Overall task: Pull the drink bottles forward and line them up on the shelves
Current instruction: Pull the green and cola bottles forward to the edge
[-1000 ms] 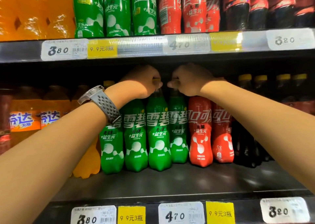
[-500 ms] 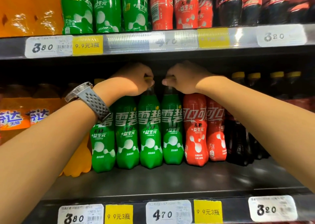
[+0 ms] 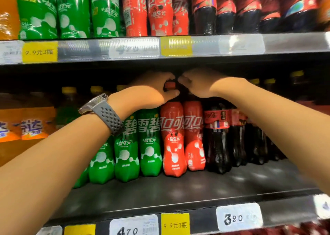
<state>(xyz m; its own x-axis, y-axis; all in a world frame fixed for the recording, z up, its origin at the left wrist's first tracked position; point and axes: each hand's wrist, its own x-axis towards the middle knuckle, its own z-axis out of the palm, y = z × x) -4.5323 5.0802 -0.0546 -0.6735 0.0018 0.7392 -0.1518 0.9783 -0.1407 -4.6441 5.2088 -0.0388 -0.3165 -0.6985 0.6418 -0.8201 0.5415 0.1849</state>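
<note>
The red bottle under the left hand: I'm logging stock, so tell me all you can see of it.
The red bottle stands upright on the middle shelf, back from its front edge. Glossy plastic, it seems, in a red sleeve with white characters and blobs, narrowing above a bulged base. The left hand pinches its red cap. A green bottle crowds one side, a second red bottle the other.

Both our bare arms stretched forward, hands nearly meeting up top. Our left hand [image 3: 153, 91] pinches a red cap [image 3: 169, 85] between thumb and fingers, our right hand [image 3: 200, 84] is curled knuckles-up just beside it.
</note>
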